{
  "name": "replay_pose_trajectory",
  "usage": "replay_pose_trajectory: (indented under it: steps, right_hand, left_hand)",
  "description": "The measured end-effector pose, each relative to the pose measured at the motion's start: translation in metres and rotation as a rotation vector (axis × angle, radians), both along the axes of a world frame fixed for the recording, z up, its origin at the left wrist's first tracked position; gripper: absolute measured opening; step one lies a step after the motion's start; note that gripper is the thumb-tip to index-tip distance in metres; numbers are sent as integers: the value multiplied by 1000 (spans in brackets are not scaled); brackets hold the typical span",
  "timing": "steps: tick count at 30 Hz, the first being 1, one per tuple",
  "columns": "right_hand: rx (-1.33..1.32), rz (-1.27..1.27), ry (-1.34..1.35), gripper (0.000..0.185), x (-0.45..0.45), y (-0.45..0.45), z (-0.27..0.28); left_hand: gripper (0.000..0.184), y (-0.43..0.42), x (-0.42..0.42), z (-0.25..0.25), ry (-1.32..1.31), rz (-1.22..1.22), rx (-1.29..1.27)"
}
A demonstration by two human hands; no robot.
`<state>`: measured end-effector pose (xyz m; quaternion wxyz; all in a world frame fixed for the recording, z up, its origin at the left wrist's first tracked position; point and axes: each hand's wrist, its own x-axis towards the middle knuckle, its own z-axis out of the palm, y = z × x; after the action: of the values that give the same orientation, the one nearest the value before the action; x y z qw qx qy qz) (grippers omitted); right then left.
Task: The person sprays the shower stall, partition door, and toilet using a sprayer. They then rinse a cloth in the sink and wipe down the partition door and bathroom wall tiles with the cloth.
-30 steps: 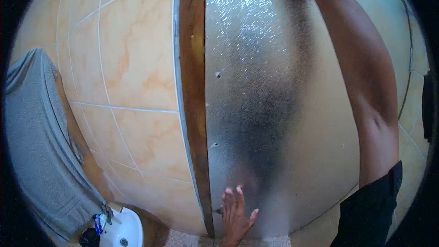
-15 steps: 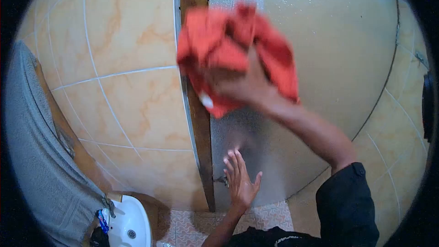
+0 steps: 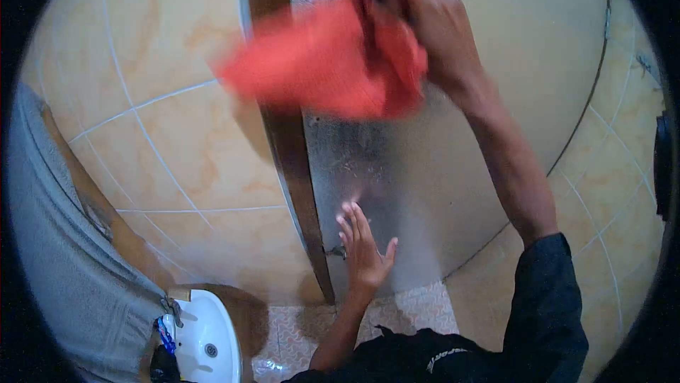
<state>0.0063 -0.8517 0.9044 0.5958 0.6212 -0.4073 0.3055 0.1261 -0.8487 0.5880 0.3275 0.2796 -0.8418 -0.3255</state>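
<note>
My right hand [image 3: 446, 32] is raised, its fingers closed on a red cloth [image 3: 333, 64]. The cloth hangs loosely to the left, blurred by motion, across the dark brown door frame [image 3: 283, 135] and the shiny grey door [image 3: 496, 135]. Part of the fingers is hidden in its folds. Lower down, my left hand [image 3: 366, 252] is open with its fingers stretched upward in front of the door; whether the fingertips touch the surface I cannot tell. Just left of it is a small metal door handle [image 3: 336, 251].
A white washbasin [image 3: 219, 326] stands at lower left, with a blue-and-white packet [image 3: 166, 337] on its edge. A grey towel [image 3: 64, 241] hangs along the left. Beige tiled walls [image 3: 184, 135] flank the door, above a patterned tile floor [image 3: 418, 305].
My right hand has moved up and to the right with the cloth, which now trails to the left. My left hand stays open, slightly higher in view. The camera view has shifted a little.
</note>
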Motion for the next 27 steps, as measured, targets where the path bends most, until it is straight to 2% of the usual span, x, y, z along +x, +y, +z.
replay_pose_trajectory:
  steps: [1, 3, 4, 6, 8, 9, 11, 12, 15, 17, 18, 20, 21, 23, 24, 26, 27]
  right_hand:
    - [6, -10, -21, 17, -5, -10, -1]
    - [69, -313, -116, 24, -14, -28, -13]
    - [74, -318, -128, 24, -12, -34, -28]
    - [71, 34, -5, 29, -5, -37, -71]
    - [229, 42, -41, 29, 1, -25, -122]
    - [244, 40, -57, 29, 0, -20, -145]
    - [463, -8, -93, 33, -4, -10, -191]
    - [481, -11, -114, 33, -6, -3, -210]
    - [582, 1, -126, 36, -6, 11, -251]
    - [526, -5, -186, 33, -3, 12, -264]
    - [530, -2, -188, 33, -3, 12, -272]
    - [543, 13, -277, 32, -1, 11, -287]
    - [545, 18, -276, 32, -1, 12, -296]
    - [584, 20, -340, 35, 1, 19, -316]
    - [581, 20, -337, 35, -1, 21, -327]
    - [589, 105, -346, 37, -6, 29, -355]
    - [580, 81, -345, 37, -10, 35, -372]
  left_hand:
    - [97, 0, 0, 0, -23, -1, 9]
    - [101, -1, 3, -3, -54, -5, 20]
    - [99, -2, 6, -5, -3, -28, 0]
    - [98, -8, 7, -10, 45, -51, -17]
    - [93, -17, 8, -20, 292, -177, -187]
    - [93, -17, 12, -18, 278, -180, -170]
    - [74, -19, 22, -14, 312, -170, 0]
    - [74, -25, 27, -17, 293, -174, 21]
    - [21, -53, 42, -26, 1185, 70, 452]
    - [13, -56, 61, -9, 1054, 409, 206]
    - [13, -55, 66, 3, 1050, 413, 207]
    - [15, -54, 68, 29, 785, 293, -25]
    - [15, -53, 67, 40, 785, 298, -25]
    - [31, -51, 63, 56, 447, 127, -299]
    - [31, -51, 60, 58, 449, 127, -301]
    - [45, -50, 51, 55, 269, 67, -427]
    - [54, -51, 49, 50, 239, 19, -378]
